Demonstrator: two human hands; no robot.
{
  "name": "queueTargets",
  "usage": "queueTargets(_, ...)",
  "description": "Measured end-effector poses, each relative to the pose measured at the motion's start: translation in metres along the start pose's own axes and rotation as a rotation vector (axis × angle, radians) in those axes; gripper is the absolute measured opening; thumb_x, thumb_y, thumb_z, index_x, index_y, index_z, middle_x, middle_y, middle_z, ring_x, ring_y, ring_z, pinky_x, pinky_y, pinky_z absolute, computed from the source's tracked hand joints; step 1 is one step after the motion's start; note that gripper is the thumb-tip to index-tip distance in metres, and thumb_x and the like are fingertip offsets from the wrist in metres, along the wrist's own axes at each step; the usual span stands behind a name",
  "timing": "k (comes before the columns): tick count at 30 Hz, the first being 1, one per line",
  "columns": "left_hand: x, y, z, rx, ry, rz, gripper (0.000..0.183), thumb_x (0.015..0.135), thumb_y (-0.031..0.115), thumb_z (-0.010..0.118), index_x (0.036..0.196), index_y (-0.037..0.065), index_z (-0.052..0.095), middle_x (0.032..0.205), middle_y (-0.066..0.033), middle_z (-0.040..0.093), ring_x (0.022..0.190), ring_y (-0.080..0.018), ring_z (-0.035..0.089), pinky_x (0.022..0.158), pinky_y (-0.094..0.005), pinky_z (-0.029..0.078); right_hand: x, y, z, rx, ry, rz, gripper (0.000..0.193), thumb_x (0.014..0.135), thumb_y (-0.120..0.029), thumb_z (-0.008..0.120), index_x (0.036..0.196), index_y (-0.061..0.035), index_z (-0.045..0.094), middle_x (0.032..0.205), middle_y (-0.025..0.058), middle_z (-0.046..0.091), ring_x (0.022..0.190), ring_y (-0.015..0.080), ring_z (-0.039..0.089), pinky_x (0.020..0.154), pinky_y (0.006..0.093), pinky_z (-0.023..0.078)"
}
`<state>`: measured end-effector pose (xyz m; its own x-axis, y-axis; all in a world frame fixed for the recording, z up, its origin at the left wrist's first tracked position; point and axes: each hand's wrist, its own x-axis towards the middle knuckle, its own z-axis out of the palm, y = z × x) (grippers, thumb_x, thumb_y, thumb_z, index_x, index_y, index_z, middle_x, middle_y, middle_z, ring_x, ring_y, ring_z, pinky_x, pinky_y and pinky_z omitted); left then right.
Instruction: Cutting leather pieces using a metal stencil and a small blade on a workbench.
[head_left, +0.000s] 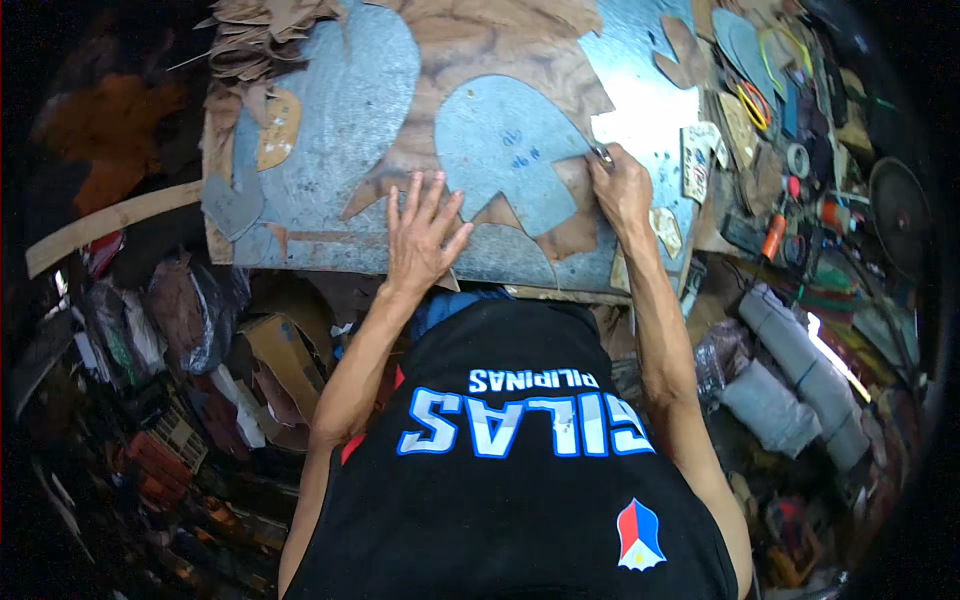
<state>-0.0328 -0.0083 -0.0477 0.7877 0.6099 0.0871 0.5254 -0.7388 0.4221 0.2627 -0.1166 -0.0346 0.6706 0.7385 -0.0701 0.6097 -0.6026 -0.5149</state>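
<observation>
Your right hand [620,185], frame centre-right, pinches small metal tool [602,153] against right edge of grey pattern piece [510,150]. Your left hand [420,230], fingers spread, presses flat on brown leather sheet [480,60] just left of pattern, bottom centre of bench [640,110]. Leather scraps [255,35] heaped upper left. Rolled material [800,370] lower right.

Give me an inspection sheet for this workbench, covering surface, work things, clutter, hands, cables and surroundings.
Surface: grey metal sheet on the bench.
Job's things: brown leather under a grey pattern.
Clutter: leather scraps top left; small tools and tape at right.
Hands: left hand flat at the pattern's edge; right hand grips a small tool there.
Cables: nothing seen.
Surroundings: grey rolls at right, bags and boxes below left.
</observation>
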Motion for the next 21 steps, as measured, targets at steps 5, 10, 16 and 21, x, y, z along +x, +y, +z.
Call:
queueTargets(5,0.002,0.004,0.005,-0.050,0.014,0.016,0.047,0.088,0.035,0.071,0.127,0.010,0.065,0.151,-0.0143,0.046,0.143,-0.0374,0.035,0.116,-0.0606,0.019,-0.006,0.002,-0.010,0.047,-0.017,0.008,0.020,0.088,-0.021,0.066,0.094,-0.0017,0.068,0.083,0.0237,0.068,0.078,0.0423,0.067,0.068,0.0468,0.051)
queueTargets(10,-0.002,0.004,0.000,-0.092,-0.005,0.002,0.046,0.086,0.031,0.073,0.125,0.009,0.066,0.151,-0.0151,0.045,0.143,-0.0388,0.035,0.115,-0.0608,0.021,-0.014,0.002,-0.020,0.266,-0.188,0.141,0.038,0.088,-0.020,0.066,0.119,0.0012,0.067,0.097,0.0280,0.070,0.088,0.0334,0.072,0.076,0.0415,0.054)
queueTargets(16,-0.007,-0.001,0.001,-0.078,0.000,0.001,0.045,0.086,0.032,0.073,0.126,0.010,0.067,0.151,-0.0152,0.046,0.144,-0.0378,0.034,0.117,-0.0611,0.018,-0.019,-0.003,-0.020,0.306,-0.190,0.077,0.046,0.087,-0.021,0.067,0.127,0.0003,0.064,0.111,0.0284,0.069,0.102,0.0355,0.070,0.088,0.0403,0.054)
queueTargets(21,-0.005,0.002,-0.001,-0.072,0.007,0.013,0.045,0.086,0.032,0.072,0.125,0.009,0.067,0.150,-0.0151,0.047,0.143,-0.0380,0.035,0.116,-0.0610,0.020,-0.022,0.002,-0.020,0.350,-0.218,0.118,0.046,0.088,-0.021,0.067,0.129,0.0001,0.062,0.115,0.0283,0.067,0.106,0.0366,0.068,0.092,0.0389,0.053)
